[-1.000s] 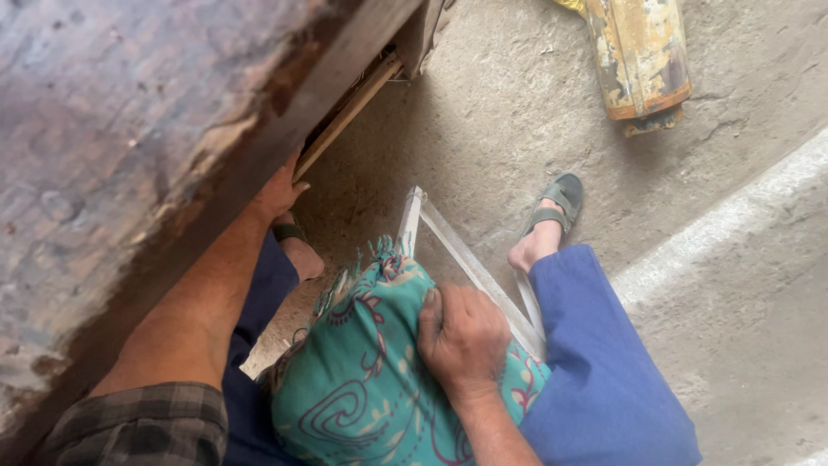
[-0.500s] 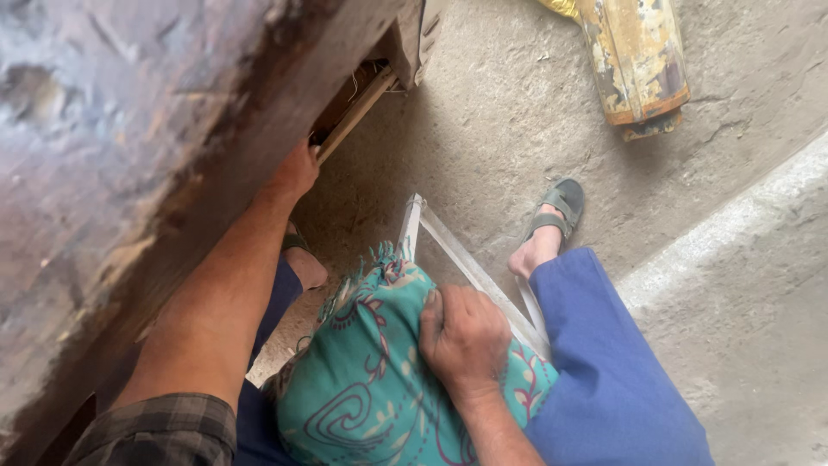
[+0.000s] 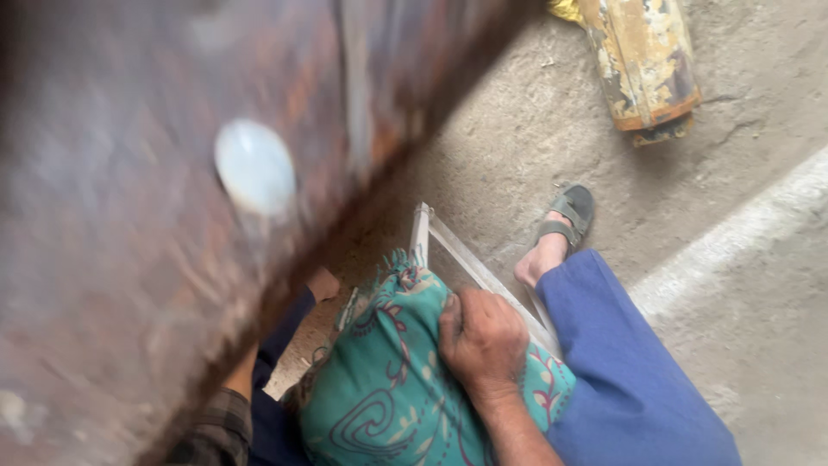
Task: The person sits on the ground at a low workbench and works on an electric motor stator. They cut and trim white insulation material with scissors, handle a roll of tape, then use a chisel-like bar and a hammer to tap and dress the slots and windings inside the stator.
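Now swung over more of the view: rusty slab (image 3: 155, 259), blurred, covering the left arm that half a second ago reached up along its edge. Only a checked sleeve (image 3: 216, 423) and a bit of forearm showing under the rim. Left hand out of sight behind the slab; fingers not visible.

Beneath everything, rough concrete floor (image 3: 517, 147), with a pale stripe (image 3: 733, 233) crossing at the right. At the top edge, lying on the floor, a yellow cylinder (image 3: 642, 65) with chipped paint, well apart from the person.

Lower right, blue trouser leg (image 3: 621, 371), ending in a foot in a grey sandal (image 3: 565, 216) flat on the floor.

In the lap, between the legs, a teal cushion (image 3: 388, 388) with red and pale swirls. Just beside it, towards the foot, a pale frame (image 3: 470, 267), tilted, its upper corner sticking out past the cushion.

Right hand (image 3: 483, 341) resting on top of the cushion, near the frame, in the same spot as before. Fingers (image 3: 453, 324) curled and closed, pressing into the cloth; whether gripping the frame edge below, cannot tell.
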Tool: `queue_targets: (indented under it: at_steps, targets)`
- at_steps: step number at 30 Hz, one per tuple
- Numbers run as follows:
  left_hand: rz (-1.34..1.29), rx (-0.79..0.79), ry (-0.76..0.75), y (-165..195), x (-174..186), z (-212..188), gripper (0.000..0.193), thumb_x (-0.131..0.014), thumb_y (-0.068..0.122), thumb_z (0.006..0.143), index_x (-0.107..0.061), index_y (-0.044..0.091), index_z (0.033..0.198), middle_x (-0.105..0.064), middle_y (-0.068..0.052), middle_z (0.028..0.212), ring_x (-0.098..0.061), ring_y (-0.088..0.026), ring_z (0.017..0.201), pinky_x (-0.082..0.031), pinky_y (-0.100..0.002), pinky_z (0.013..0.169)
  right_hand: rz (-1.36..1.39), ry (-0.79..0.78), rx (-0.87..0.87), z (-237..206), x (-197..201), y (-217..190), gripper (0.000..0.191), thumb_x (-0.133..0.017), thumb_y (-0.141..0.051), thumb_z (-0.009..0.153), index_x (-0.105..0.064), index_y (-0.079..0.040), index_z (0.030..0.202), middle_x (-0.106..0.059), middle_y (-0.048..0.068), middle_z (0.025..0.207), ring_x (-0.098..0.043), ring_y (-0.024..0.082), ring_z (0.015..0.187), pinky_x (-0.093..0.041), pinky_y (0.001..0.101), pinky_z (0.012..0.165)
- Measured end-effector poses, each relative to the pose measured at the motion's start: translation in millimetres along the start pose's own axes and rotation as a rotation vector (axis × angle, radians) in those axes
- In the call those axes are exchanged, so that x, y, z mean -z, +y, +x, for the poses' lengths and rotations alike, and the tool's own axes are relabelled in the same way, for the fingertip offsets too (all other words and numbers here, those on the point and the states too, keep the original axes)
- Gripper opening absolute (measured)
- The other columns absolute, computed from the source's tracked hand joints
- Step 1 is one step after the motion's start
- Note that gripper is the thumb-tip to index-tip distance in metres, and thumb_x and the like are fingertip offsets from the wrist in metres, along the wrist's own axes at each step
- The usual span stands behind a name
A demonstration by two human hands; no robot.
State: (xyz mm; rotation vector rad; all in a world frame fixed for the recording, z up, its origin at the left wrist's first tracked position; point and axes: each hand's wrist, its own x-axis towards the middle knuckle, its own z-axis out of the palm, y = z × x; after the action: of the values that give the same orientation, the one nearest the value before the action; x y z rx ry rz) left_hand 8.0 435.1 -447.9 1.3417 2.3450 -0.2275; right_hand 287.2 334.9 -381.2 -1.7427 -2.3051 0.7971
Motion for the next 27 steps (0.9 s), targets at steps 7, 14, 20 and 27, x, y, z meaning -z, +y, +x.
queue_targets:
  at_steps: [7, 14, 20, 27]
  targets:
    - [0.003, 0.041, -0.038, -0.2, -0.6, 14.0, 0.058, -0.063, 0.037, 0.1, -0.053, 0.002, 0.146, -0.05, -0.026, 0.149, -0.049, -0.044, 0.133, -0.038, -0.055, 0.112, 0.014, 0.008, -0.019, 27.7, 4.4, 0.8, 0.011, -0.065, -0.019, 0.086, -0.066, -0.008, 0.085, -0.062, 0.013, 0.075, -0.062, 0.035, 0.072, -0.048, 0.0495, 0.065]
    - [0.008, 0.061, -0.123, -0.6, -36.2, 16.0, 0.055, -0.061, 0.036, 0.101, -0.055, 0.001, 0.144, -0.053, -0.026, 0.147, -0.052, -0.044, 0.13, -0.042, -0.055, 0.109, 0.043, -0.018, -0.02, 20.3, 0.1, 16.1, 0.01, -0.066, -0.019, 0.084, -0.066, -0.008, 0.085, -0.061, 0.014, 0.074, -0.061, 0.035, 0.071, -0.047, 0.0499, 0.063]
    - [0.034, 0.115, -0.225, 2.2, -53.0, 24.4, 0.053, -0.06, 0.035, 0.102, -0.056, 0.0, 0.142, -0.055, -0.027, 0.145, -0.055, -0.044, 0.127, -0.045, -0.054, 0.106, 0.055, -0.02, -0.006, 18.9, -1.3, 27.4, 0.01, -0.067, -0.019, 0.084, -0.065, -0.009, 0.086, -0.061, 0.012, 0.075, -0.061, 0.034, 0.071, -0.047, 0.0492, 0.063]
    - [-0.033, 0.028, -0.187, 22.4, -39.3, 11.5, 0.051, -0.074, 0.018, 0.092, -0.059, -0.006, 0.135, -0.06, -0.029, 0.134, -0.058, -0.045, 0.123, -0.048, -0.05, 0.105, 0.067, -0.018, -0.001, 23.8, 5.9, 24.6, 0.012, -0.068, -0.02, 0.085, -0.065, -0.009, 0.086, -0.059, 0.011, 0.073, -0.06, 0.033, 0.069, -0.047, 0.0481, 0.062]
